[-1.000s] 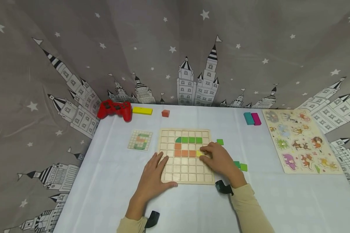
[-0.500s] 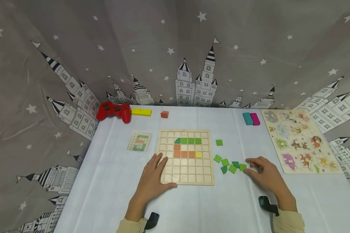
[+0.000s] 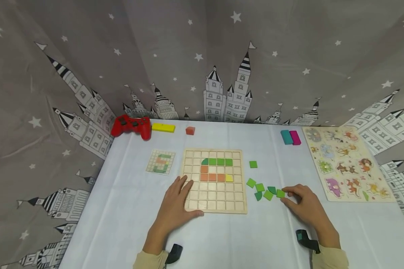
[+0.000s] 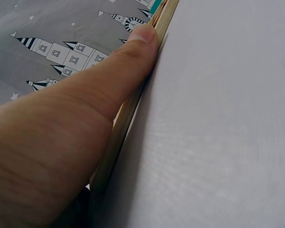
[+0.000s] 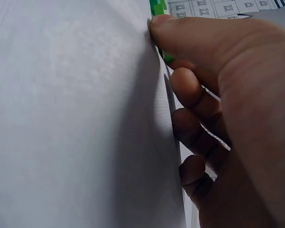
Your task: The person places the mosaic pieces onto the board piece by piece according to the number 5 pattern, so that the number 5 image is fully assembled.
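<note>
A square wooden grid board [image 3: 217,205] lies on the white table. Green, orange and yellow tiles fill some of its cells, including a yellow tile [image 3: 229,178]. My left hand [image 3: 173,203] rests spread at the board's near left corner; its straight thumb [image 4: 140,45] touches the near edge. To the right of the board lie several loose light green square tiles [image 3: 268,195] and dark green rounded tiles [image 3: 258,196]. My right hand [image 3: 304,205] pinches the rightmost light green tile [image 3: 280,193] between thumb and index finger, down at table level. The other right fingers are loosely curled.
Left of the board lies a small pattern card [image 3: 161,161]. A red game controller [image 3: 131,127], a yellow block [image 3: 163,128] and an orange block [image 3: 190,130] line the back edge. Teal [image 3: 287,137] and magenta blocks [image 3: 294,137] lie near an animal puzzle board [image 3: 348,164].
My right hand left the yellow tile on the board and moved right to the loose green tiles, where its fingertips closed on the rightmost one. My left hand stays at the corner.
</note>
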Demonstrator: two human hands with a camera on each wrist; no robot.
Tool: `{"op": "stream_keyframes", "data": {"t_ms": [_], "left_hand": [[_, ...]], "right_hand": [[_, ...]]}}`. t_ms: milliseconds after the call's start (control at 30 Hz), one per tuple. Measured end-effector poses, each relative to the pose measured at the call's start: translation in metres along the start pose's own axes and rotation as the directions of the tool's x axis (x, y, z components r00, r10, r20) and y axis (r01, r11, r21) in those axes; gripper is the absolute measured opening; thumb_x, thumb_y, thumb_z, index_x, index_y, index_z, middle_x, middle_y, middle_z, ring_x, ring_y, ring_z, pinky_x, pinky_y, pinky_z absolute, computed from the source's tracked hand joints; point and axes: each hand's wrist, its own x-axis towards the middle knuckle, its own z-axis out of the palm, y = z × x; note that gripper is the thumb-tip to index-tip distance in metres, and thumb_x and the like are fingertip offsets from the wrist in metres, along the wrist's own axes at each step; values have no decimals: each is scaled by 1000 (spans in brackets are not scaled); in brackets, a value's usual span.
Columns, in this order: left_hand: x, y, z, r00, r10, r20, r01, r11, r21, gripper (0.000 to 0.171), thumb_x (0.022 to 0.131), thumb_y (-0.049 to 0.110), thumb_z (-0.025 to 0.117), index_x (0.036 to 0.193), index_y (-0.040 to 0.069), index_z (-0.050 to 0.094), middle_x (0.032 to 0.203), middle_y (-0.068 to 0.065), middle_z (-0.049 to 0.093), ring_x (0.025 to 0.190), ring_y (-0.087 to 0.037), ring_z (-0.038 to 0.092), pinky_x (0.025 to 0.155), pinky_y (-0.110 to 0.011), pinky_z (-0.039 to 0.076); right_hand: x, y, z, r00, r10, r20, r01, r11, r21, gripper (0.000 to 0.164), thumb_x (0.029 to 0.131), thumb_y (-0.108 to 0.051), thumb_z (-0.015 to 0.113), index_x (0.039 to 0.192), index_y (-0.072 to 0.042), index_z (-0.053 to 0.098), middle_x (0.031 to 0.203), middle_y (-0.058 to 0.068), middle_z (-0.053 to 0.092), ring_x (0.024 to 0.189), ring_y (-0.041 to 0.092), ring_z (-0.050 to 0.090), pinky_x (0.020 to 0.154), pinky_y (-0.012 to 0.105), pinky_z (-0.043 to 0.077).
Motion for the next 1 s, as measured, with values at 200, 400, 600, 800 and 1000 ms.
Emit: {"op": "stream_keyframes", "data": {"t_ms": [200, 400, 600, 800, 1000], "left_hand": [[0, 1, -2, 1000, 3, 2, -3, 1000, 2, 111, 69, 67, 82, 156, 14, 41, 168, -11, 29, 158, -35, 17, 124, -61, 25], [1, 0, 0, 1000, 9, -2, -9, 1000, 6, 111, 68, 67, 83, 156, 14, 41, 168, -11, 29, 159, -35, 17, 124, -60, 25], [0, 0, -1, 1000, -11, 1, 11, 1000, -1, 110, 68, 66, 84, 156, 14, 42, 168, -11, 28, 159, -35, 16, 123, -61, 25], [-1, 0, -3, 1000, -11, -6, 11, 1000, 2, 109, 69, 67, 83, 156, 14, 43, 168, -12, 29, 158, -36, 17, 123, -62, 25], [-1, 2, -3, 1000, 1, -3, -1, 1000, -14, 109, 69, 68, 81, 155, 14, 44, 167, -13, 30, 158, -38, 17, 123, -63, 25]], "right_hand": [[2, -10, 8, 993, -52, -105, 57, 997, 42, 27, 81, -15, 86, 107, -10, 76, 86, -7, 62, 81, 7, 47, 72, 23, 41], [12, -42, 21, 987, -91, -130, 102, 991, 84, 27, 82, -14, 86, 107, -10, 76, 88, -3, 65, 83, 11, 52, 72, 28, 46], [26, -81, 42, 991, -131, -29, 134, 982, 130, 29, 83, -21, 86, 109, -13, 76, 90, -5, 64, 86, 9, 52, 75, 29, 48], [34, -110, 61, 982, -189, 14, 185, 971, 155, 29, 84, -26, 85, 110, -15, 76, 87, -8, 60, 87, 8, 50, 76, 29, 51], [40, -124, 74, 981, -192, -5, 191, 975, 113, 29, 85, -27, 84, 110, -15, 76, 86, -9, 59, 87, 8, 50, 75, 30, 49]]}}
